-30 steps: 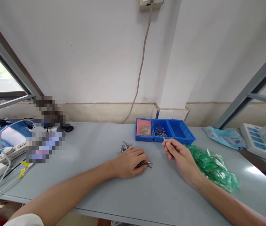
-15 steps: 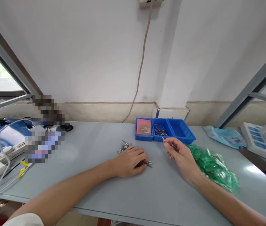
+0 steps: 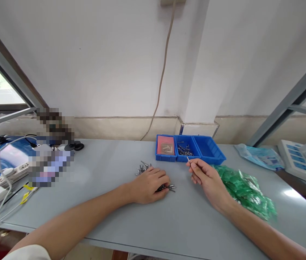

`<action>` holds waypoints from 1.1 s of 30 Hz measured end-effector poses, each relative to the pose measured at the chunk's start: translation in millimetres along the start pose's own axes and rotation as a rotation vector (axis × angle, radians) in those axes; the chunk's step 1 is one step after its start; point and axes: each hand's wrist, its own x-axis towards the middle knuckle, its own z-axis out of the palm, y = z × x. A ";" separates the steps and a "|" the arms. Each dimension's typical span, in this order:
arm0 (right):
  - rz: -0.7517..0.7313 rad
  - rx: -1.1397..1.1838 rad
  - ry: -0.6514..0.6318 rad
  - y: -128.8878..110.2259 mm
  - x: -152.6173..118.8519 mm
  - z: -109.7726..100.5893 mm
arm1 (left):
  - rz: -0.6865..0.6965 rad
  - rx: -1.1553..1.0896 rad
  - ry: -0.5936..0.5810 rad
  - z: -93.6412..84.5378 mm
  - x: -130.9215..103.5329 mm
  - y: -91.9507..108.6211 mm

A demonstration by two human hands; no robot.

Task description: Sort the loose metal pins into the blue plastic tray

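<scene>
My left hand [image 3: 151, 185] rests on the grey table with its fingers curled over a pile of small metal rivets [image 3: 171, 187]. More of these rivets [image 3: 143, 167] stick out beyond its knuckles; those under the palm are hidden. Between the thumb and forefinger of my right hand [image 3: 204, 176] is a single thin metal rivet [image 3: 188, 159], tilted upward. That hand hovers just in front of the blue three-part tray [image 3: 188, 159]. Loose rivets [image 3: 185, 150] lie in the tray's middle compartment. A reddish card and a small clear bag [image 3: 166, 148] fill the left one.
Green plastic packaging [image 3: 246, 191] lies beside my right forearm. Farther right are a blue-and-white packet [image 3: 260, 156] and a white device [image 3: 296, 159]. Power strips [image 3: 9, 177], cables and black discs [image 3: 74, 146] occupy the left side. A wall [image 3: 115, 72] rises behind the table.
My right hand has turned slightly, and the rivet in its fingertips shows a little more and points upward. My left hand stays over the pile.
</scene>
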 end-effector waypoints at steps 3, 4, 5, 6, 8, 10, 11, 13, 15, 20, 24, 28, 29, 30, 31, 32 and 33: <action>0.002 -0.001 0.001 -0.2 -0.1 0.1 | -0.003 0.003 -0.007 -1.2 0.3 0.8; 0.003 -0.002 0.000 -0.2 -0.1 0.1 | -0.002 0.004 -0.010 -1.5 0.4 0.9; 0.001 -0.005 0.000 -0.2 -0.1 0.0 | 0.000 0.006 -0.011 -1.7 0.5 1.0; 0.002 -0.008 0.000 -0.2 -0.1 -0.1 | 0.001 0.008 -0.010 -1.7 0.5 0.9; 0.000 -0.009 -0.003 -0.2 0.0 -0.1 | 0.001 0.011 -0.008 -1.7 0.5 0.8; -0.005 -0.008 -0.007 0.0 0.5 0.0 | 0.000 0.013 -0.008 -1.6 0.5 0.7; -0.009 -0.007 -0.007 0.2 0.7 -0.1 | 0.000 0.014 -0.008 -1.7 0.5 0.7; -0.013 -0.008 -0.005 0.7 1.0 -0.5 | 0.001 0.014 -0.010 -2.1 0.4 1.0; -0.013 -0.008 0.001 1.4 1.0 -1.2 | 0.000 0.013 -0.010 -2.5 0.4 1.3; -0.012 -0.005 0.005 3.1 0.9 -2.5 | 0.002 0.010 -0.010 -2.7 0.7 1.9; 0.008 0.009 -0.001 5.1 2.1 -2.5 | 0.005 0.011 -0.007 -2.0 0.5 1.3; 0.060 0.064 0.007 5.2 3.2 -2.4 | 0.009 0.012 -0.001 -1.1 -0.6 0.3; 0.066 0.072 0.010 4.8 3.1 -2.3 | 0.008 0.011 0.000 -1.0 -0.8 0.2; 0.069 0.075 0.008 4.3 2.9 -2.2 | 0.006 0.010 0.001 -1.1 -1.0 0.2; 0.068 0.075 0.009 3.7 2.8 -2.0 | 0.004 0.009 0.000 -1.2 -1.0 0.4; 0.067 0.073 0.012 3.2 2.6 -1.7 | 0.004 0.008 -0.002 -1.4 -1.0 0.5; 0.066 0.069 0.012 2.8 2.4 -1.3 | 0.004 0.009 -0.004 -1.7 -1.0 0.7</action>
